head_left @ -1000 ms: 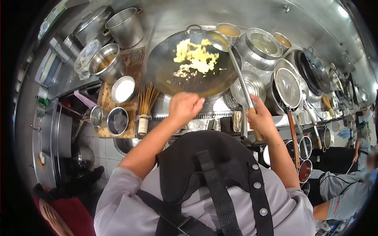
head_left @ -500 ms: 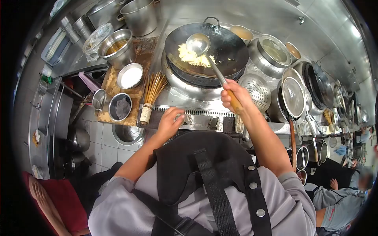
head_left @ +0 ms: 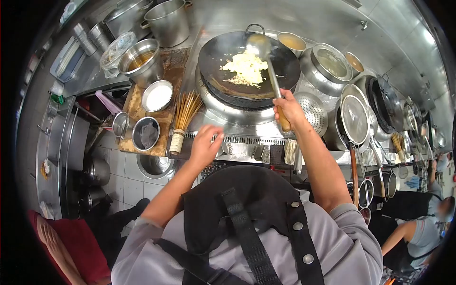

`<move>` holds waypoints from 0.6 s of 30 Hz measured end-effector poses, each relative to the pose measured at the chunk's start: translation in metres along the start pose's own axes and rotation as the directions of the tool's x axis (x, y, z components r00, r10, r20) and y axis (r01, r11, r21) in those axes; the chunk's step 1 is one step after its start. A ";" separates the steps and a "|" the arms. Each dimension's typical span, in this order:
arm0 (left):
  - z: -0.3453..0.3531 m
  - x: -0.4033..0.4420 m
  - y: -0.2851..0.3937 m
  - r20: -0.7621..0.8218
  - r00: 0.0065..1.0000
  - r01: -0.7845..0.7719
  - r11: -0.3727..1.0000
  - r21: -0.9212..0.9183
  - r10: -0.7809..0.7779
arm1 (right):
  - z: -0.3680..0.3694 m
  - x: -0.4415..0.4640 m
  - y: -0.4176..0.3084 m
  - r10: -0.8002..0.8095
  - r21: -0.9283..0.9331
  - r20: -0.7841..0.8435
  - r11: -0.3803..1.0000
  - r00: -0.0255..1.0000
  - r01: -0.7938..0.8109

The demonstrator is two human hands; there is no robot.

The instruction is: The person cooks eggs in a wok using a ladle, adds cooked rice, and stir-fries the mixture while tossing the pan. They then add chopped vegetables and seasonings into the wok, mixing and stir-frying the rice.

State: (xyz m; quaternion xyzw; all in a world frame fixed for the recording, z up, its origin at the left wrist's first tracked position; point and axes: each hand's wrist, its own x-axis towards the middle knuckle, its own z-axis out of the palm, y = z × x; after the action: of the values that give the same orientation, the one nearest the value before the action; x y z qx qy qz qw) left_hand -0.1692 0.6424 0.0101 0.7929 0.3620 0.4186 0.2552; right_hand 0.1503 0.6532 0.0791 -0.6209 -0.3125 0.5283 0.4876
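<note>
The egg point(head_left: 244, 69), pale yellow and broken into soft lumps, lies in the wok point(head_left: 213, 57), beyond the fingers of your right hand point(head_left: 288, 108) and a little to their left. Small bits are scattered on the dark metal around it. Your right fingers are clamped on the wooden grip of the ladle point(head_left: 273, 80), wrapped around it near its lower end. The ladle's shaft runs from them over the near right part of the wok. Its bowl, blurred, is at the far right edge of the egg; you cannot tell from here whether it touches the wok.

Your left hand point(head_left: 205, 145) is well apart from the egg, at the front edge of the worktop point(head_left: 216, 127). Its fingers are loosely bent and close to one another, with the thumb spread away from them. Nearest to it, on its left, is the bamboo brush point(head_left: 185, 114). Just right of your right hand lies a round strainer point(head_left: 316, 114) full of holes.
</note>
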 end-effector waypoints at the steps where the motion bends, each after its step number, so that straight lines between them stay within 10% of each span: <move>1: 0.009 0.031 0.010 -0.078 0.974 -0.207 0.974 0.089 0.214 | -0.002 -0.006 -0.003 -0.003 -0.095 0.074 0.995 0.997 0.010; 4: 0.040 0.105 0.032 -0.120 0.921 -0.355 0.925 0.134 0.371 | -0.018 -0.052 -0.006 0.023 -0.278 0.213 0.960 0.977 0.038; 9: 0.038 0.132 0.059 0.322 0.947 -0.122 0.941 0.314 0.015 | -0.084 -0.187 -0.062 0.167 -0.715 0.119 0.698 0.979 -0.032; 12: 0.043 0.120 0.068 0.175 0.972 -0.193 0.958 0.212 0.157 | -0.105 -0.203 -0.064 0.169 -0.767 0.032 0.637 0.985 -0.084; 18: 0.074 0.050 0.026 0.143 0.913 -0.407 0.874 0.264 0.382 | -0.069 -0.126 0.038 -0.307 -0.867 -0.009 0.477 0.952 0.145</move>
State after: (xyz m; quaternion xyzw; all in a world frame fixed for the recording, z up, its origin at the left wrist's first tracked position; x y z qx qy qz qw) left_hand -0.0777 0.6584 0.0143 0.8959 0.2384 0.3697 0.0615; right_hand 0.1804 0.5082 0.0852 -0.7740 -0.5705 0.1820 0.2058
